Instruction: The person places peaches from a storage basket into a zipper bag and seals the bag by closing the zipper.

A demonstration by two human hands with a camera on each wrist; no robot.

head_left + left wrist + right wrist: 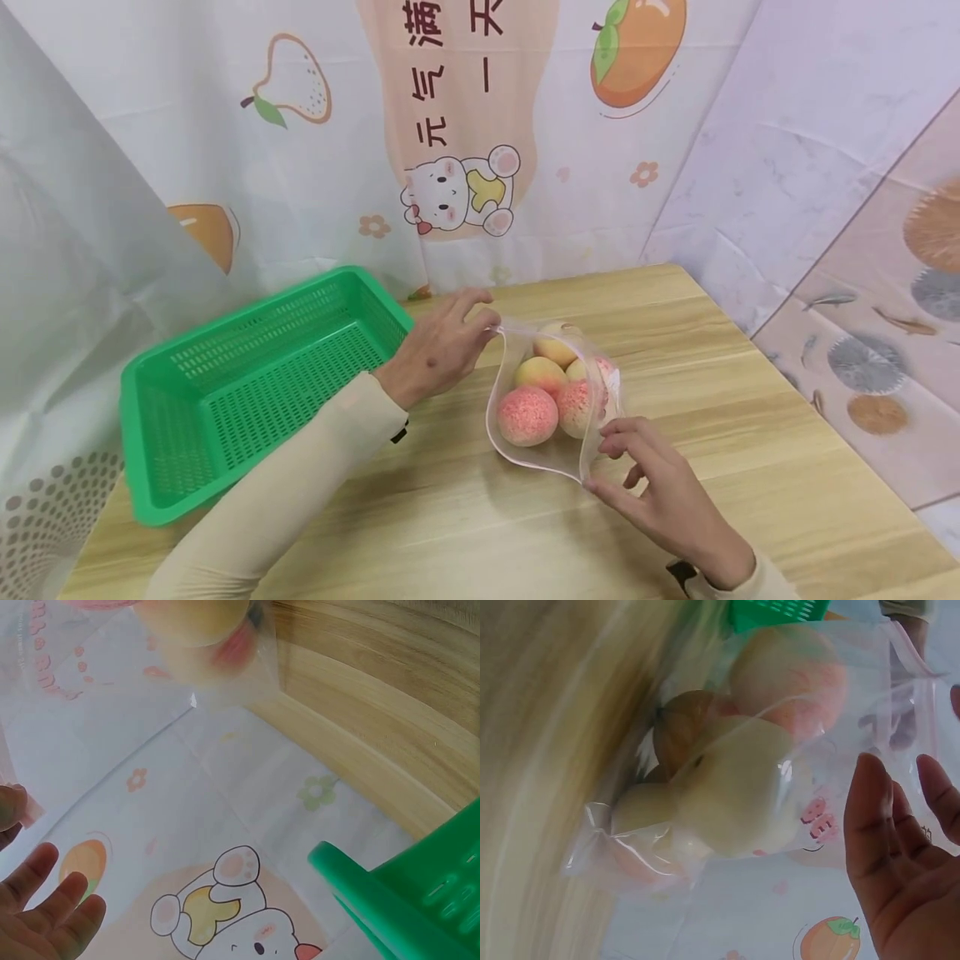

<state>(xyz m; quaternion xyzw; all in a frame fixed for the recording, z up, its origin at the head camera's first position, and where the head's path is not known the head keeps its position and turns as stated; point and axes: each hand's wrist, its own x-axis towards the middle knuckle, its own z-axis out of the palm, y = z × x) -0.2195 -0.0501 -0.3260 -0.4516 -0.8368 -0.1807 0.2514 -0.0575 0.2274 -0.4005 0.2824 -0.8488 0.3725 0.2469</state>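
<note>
A clear zip bag (551, 458) stands on the table with its mouth spread wide towards me. Several pink and yellow peaches (528, 415) lie inside it; they also show through the plastic in the right wrist view as blurred peaches (735, 784). My left hand (442, 346) pinches the far left corner of the bag's rim between thumb and forefinger, its other fingers loose. At the near right corner, my right hand (667, 492) holds the rim at the thumb, with the other fingers spread beside the bag's side. That hold is partly cut off in the right wrist view.
A green plastic basket (273, 392) with slotted walls stands on the left of the wooden table (450, 517), beside my left forearm. A printed curtain (315, 183) hangs right behind the table's back edge, and another hangs along the right.
</note>
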